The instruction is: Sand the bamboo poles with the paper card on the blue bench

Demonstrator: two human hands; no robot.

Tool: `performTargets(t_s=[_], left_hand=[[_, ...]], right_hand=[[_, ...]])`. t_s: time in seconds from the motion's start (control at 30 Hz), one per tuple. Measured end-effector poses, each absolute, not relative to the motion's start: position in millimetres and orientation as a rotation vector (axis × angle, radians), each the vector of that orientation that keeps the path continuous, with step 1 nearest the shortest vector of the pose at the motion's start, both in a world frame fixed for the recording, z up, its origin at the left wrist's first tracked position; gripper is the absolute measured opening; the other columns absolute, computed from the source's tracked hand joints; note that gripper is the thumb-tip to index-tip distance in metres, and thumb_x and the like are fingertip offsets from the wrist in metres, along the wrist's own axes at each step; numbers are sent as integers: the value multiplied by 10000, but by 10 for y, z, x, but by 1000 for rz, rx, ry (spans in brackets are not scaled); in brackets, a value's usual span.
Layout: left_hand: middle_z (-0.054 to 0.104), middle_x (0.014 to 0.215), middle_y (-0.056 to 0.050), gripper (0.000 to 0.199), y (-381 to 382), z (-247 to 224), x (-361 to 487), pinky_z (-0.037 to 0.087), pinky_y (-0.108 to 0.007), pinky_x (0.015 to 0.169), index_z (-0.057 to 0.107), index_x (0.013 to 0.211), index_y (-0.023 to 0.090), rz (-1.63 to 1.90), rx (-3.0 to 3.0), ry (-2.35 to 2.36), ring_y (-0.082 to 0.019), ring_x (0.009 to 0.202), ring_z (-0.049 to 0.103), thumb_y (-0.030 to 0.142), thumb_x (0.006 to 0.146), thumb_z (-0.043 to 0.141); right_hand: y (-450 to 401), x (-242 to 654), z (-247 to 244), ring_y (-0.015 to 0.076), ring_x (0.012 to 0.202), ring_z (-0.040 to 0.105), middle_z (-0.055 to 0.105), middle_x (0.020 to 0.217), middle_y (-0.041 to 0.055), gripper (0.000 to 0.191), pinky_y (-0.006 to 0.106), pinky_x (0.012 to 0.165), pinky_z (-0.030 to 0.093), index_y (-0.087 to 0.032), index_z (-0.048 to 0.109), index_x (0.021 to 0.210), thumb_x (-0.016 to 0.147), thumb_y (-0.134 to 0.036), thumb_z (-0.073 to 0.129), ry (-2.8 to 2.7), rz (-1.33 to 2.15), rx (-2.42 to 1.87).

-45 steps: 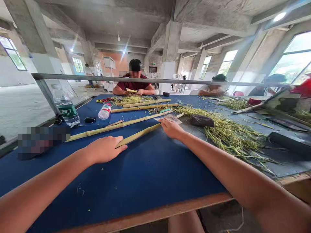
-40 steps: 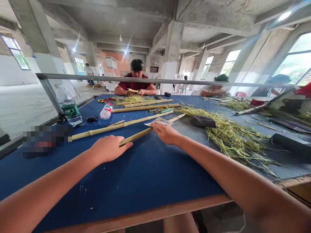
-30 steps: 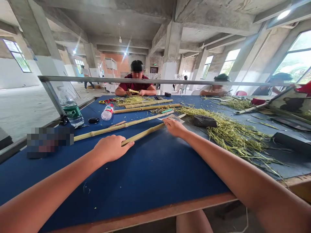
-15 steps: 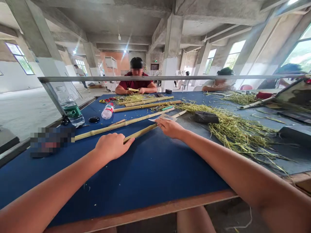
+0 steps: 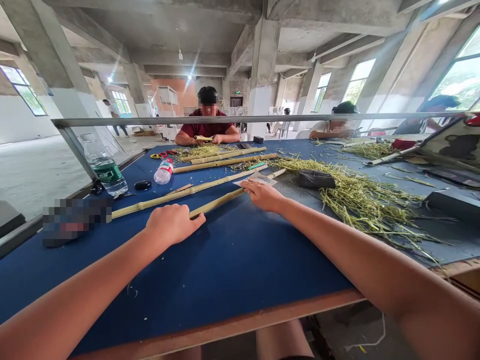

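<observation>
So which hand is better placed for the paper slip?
Right, probably: the right hand rests at the paper slip, while the left hand sits further off, at the near end of the bamboo pole.

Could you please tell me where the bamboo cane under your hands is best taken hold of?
Probably at its bare middle, from above on the near side: the cane lies flat, slanting away across the blue table, with your left hand at its near end and your right hand further along, so that stretch looks free.
</observation>
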State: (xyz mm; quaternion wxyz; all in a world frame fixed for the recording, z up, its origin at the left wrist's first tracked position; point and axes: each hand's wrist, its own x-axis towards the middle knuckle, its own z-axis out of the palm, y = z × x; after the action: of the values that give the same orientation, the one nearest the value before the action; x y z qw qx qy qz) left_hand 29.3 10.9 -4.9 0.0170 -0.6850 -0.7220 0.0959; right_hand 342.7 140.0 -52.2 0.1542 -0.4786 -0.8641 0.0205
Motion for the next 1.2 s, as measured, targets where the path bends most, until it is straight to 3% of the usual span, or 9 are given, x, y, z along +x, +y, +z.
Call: performTargets(t_s=[0.17,0.3,0.47,0.67,1.0,1.2], left_hand=[[952,1205,-254,887,78,-53,235,677,-529,974,936,1131,211,233,-2189,-2202,-495,1200,890,824,1112,295],[957,1114,-242,887,78,-55,208,677,-539,959,932,1028,247,185,-2202,-2213,-500,1140,895,861,1105,297],[946,1146,-267,890,123,-19,188,666,-525,935,929,1088,208,227,-2191,-2284,-498,1120,892,859,1087,322],[937,1175,-289,904,164,-13,139,650,-531,911,916,1158,180,232,-2188,-2343,-514,1115,886,873,1075,341],[933,1185,-292,939,177,-21,136,636,-527,904,912,1142,183,263,-2188,-2321,-510,1133,884,890,1082,297],[942,1119,-222,808,118,-20,71,619,-493,864,894,1060,246,305,-2266,-2232,-472,1067,890,824,1093,329]], right_hand=[[1422,3527,-454,343,1748,582,671,1819,148,574,502,1478,433,-162,719,1771,1254,-293,505,-2471,53,-1381],[1455,3538,-460,331,1785,531,654,1829,157,575,518,1495,401,-168,722,1768,1255,-260,482,-2430,64,-1435],[1407,3467,-500,320,1803,501,620,1862,149,605,500,1513,370,-148,686,1798,1249,-267,463,-2469,93,-1363],[1341,3425,-509,341,1817,477,598,1880,128,625,555,1519,367,-167,669,1818,1237,-318,496,-2541,93,-1257],[1361,3421,-503,338,1794,516,625,1863,122,611,527,1512,383,-177,687,1804,1236,-311,508,-2529,96,-1263],[1372,3439,-563,367,1791,519,619,1862,158,627,575,1512,381,-170,683,1804,1216,-355,570,-2518,49,-1230]])
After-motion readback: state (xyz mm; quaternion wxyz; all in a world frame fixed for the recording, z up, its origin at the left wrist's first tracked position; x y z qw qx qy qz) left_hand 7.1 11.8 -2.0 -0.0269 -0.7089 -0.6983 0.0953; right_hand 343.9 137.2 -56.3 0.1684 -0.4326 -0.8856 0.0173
